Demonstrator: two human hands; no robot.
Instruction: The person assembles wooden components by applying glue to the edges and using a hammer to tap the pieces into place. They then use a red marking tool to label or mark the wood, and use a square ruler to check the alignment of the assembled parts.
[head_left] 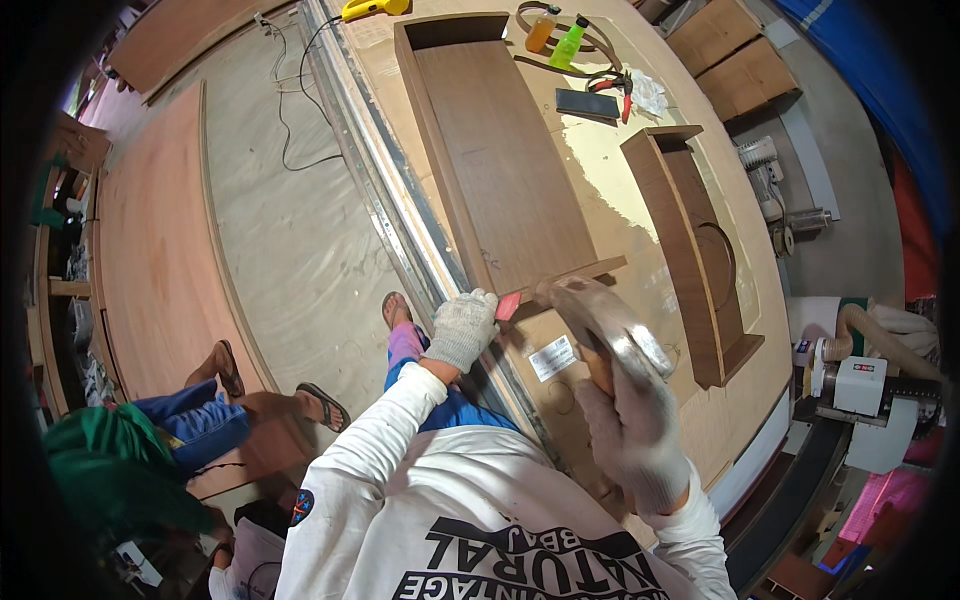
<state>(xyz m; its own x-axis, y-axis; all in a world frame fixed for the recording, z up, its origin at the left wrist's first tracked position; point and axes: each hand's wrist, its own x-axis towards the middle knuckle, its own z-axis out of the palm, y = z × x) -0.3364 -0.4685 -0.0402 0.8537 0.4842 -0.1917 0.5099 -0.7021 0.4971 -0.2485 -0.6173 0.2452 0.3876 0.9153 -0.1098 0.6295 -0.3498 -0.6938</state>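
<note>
A long brown wooden box frame (520, 150) lies on the work table, its near end board (575, 275) crossing in front of me. My left hand (462, 332), in a light knitted glove, is closed on a small flat red piece (508, 306) at that frame's near left corner. My right hand (640, 430), gloved too, grips a hammer (625, 335) by its wooden handle. The metal head is smeared by motion and hangs over or beside the end board; whether it touches cannot be told. A white label (553, 358) lies just below the board.
A smaller brown wooden frame (685, 250) stands to the right. Beyond are a green bottle (569, 45), an orange bottle (542, 30), red-handled pliers (626, 95), a dark phone-like slab (587, 104) and a yellow tool (375, 8). Another person (130, 440) sits at lower left.
</note>
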